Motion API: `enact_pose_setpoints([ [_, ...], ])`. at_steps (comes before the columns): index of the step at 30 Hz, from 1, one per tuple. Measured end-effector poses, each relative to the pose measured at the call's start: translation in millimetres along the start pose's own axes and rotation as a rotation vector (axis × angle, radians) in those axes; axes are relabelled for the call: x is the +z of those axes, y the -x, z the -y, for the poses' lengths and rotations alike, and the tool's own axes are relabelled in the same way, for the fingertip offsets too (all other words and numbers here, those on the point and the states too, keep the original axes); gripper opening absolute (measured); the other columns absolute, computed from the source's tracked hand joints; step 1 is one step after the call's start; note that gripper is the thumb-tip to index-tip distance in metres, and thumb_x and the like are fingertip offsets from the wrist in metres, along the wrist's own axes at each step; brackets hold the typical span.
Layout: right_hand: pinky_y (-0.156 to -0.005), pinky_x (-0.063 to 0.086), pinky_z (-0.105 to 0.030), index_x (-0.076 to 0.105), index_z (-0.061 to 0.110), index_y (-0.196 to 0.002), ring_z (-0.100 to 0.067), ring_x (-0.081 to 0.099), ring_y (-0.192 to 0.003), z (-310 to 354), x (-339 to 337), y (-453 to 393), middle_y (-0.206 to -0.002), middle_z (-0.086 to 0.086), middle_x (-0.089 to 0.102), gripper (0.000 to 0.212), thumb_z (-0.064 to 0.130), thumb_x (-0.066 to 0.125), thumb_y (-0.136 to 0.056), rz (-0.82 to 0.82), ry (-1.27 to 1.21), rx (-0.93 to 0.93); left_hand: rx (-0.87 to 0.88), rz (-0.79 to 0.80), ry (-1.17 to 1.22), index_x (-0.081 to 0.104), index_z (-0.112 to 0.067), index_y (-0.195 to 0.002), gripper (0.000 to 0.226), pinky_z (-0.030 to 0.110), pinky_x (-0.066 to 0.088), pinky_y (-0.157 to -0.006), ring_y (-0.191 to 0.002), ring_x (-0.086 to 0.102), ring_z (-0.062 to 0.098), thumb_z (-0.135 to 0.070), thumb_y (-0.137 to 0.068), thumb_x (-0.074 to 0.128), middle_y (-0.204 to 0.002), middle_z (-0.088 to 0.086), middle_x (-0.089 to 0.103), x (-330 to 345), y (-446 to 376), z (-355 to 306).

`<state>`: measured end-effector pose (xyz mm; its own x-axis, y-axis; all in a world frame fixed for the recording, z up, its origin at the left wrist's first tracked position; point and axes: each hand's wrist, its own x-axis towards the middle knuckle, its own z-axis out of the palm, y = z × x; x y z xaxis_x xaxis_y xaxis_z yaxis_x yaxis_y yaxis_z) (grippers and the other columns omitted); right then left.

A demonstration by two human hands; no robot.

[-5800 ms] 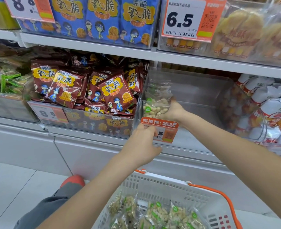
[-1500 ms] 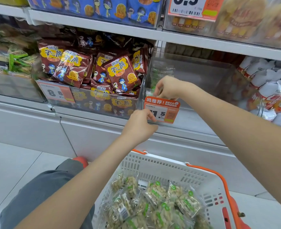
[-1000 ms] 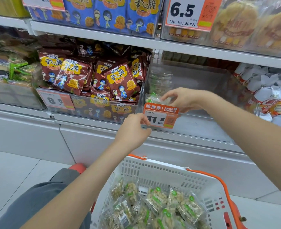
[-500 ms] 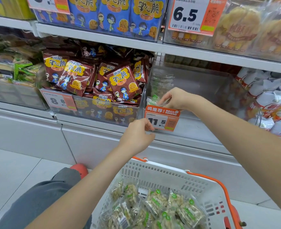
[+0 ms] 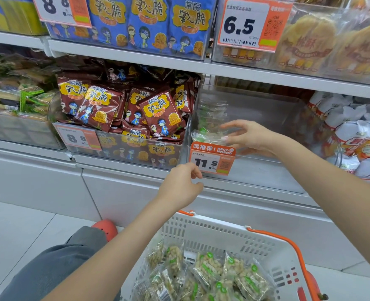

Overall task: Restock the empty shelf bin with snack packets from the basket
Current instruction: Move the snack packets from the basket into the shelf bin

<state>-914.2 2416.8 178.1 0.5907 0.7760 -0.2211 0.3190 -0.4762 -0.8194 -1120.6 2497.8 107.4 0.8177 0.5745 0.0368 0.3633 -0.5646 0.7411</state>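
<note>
Clear crinkly packet (image 5: 208, 135) lies in glossy bin (image 5: 266, 170); both hands' grip wide.

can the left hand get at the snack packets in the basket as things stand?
Probably yes. The left hand hangs by the price tag holding nothing, fingers loosely curled. The basket sits open-topped right below it, its packets exposed, and its orange handle lies off to the right.
</note>
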Motion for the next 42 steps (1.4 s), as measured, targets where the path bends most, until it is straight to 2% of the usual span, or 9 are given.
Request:
enact_pose_setpoints([
  [10,-0.087,0.054,-0.038,0.054,0.022,-0.129,-0.018,0.067,-0.092,-4.0,10.2,6.1,-0.113,0.004,0.063,0.034,0.036,0.041,-0.101,-0.122,-0.020,0.068,0.019,0.029,-0.016,0.056,-0.023,-0.089,0.010,0.027,0.043,-0.070,-0.082,0.054,0.014,-0.017,-0.084,0.063,-0.101,0.000,0.060,4.1,1.9,12.8],
  [13,-0.076,0.056,-0.036,0.059,0.020,-0.114,-0.021,0.067,-0.090,-16.6,3.0,18.5,-0.115,-0.007,0.065,0.021,0.023,0.043,-0.101,-0.399,-0.061,-0.082,0.030,0.071,-0.042,0.056,-0.021,-0.088,0.009,0.025,0.040,-0.067,-0.078,0.051,0.013,-0.016,-0.084,0.062,-0.098,-0.001,0.060,9.7,6.0,24.1],
  [17,-0.082,0.049,-0.019,0.061,0.017,-0.100,-0.007,0.060,-0.089,-58.8,19.0,81.9,-0.093,0.008,0.063,0.018,0.010,0.045,-0.095,-0.740,0.018,-0.389,0.002,0.186,-0.192,0.056,-0.021,-0.088,0.007,0.031,0.047,-0.074,-0.082,0.056,0.018,-0.019,-0.084,0.062,-0.096,-0.001,0.060,26.6,17.1,53.3],
  [20,-0.076,0.042,-0.018,0.059,0.010,-0.099,-0.010,0.054,-0.087,-113.9,51.6,124.5,-0.095,0.003,0.058,0.017,0.000,0.046,-0.093,-0.847,0.145,-0.395,0.003,0.337,-0.412,0.056,-0.021,-0.091,0.010,0.034,0.048,-0.081,-0.098,0.059,0.023,-0.017,-0.082,0.057,-0.102,0.003,0.062,50.1,30.7,81.6],
  [26,-0.075,0.049,-0.034,0.056,0.018,-0.102,-0.011,0.058,-0.084,-257.3,135.7,144.4,-0.098,0.003,0.061,0.017,0.006,0.051,-0.093,-0.377,0.212,0.064,-0.137,0.664,-0.654,0.055,-0.015,-0.109,0.024,0.033,0.043,-0.081,-0.107,0.053,0.025,-0.016,-0.085,0.060,-0.117,0.006,0.055,104.7,50.0,131.8],
  [31,-0.084,0.048,-0.029,0.045,0.025,-0.125,-0.014,0.055,-0.095,-306.3,184.4,149.9,-0.117,-0.002,0.056,0.044,0.035,0.064,-0.088,0.203,0.230,0.397,-0.351,0.938,-0.351,0.052,-0.017,-0.106,0.040,0.024,0.047,-0.075,-0.097,0.053,0.020,-0.037,-0.078,0.073,-0.109,0.004,0.053,168.0,69.6,149.6],
  [34,-0.092,0.048,-0.040,0.039,0.027,-0.127,-0.018,0.060,-0.100,-309.5,203.4,148.4,-0.105,0.002,0.062,0.060,0.054,0.065,-0.080,0.195,0.254,0.468,-0.395,1.170,-0.505,0.038,-0.011,-0.140,0.085,0.041,0.040,-0.105,-0.128,0.043,0.027,-0.047,-0.073,0.075,-0.144,0.007,0.039,208.1,98.0,157.8],
  [38,-0.081,0.052,-0.036,0.037,0.020,-0.129,-0.019,0.059,-0.095,-307.0,209.7,138.9,-0.086,0.009,0.056,0.077,0.057,0.072,-0.071,0.137,0.309,0.582,-0.330,1.064,-0.677,0.027,-0.004,-0.142,0.087,0.043,0.040,-0.105,-0.126,0.044,0.031,-0.026,-0.075,0.078,-0.142,0.014,0.040,223.5,118.6,155.4],
  [42,-0.070,0.048,-0.025,0.038,0.009,-0.129,-0.013,0.055,-0.091,-294.0,206.7,133.2,-0.098,0.005,0.053,0.071,0.037,0.077,-0.076,0.259,0.196,0.681,-0.589,0.981,-0.358,0.021,-0.005,-0.145,0.099,0.032,0.046,-0.097,-0.124,0.048,0.030,-0.024,-0.070,0.082,-0.142,0.013,0.040,214.5,122.0,165.6],
])
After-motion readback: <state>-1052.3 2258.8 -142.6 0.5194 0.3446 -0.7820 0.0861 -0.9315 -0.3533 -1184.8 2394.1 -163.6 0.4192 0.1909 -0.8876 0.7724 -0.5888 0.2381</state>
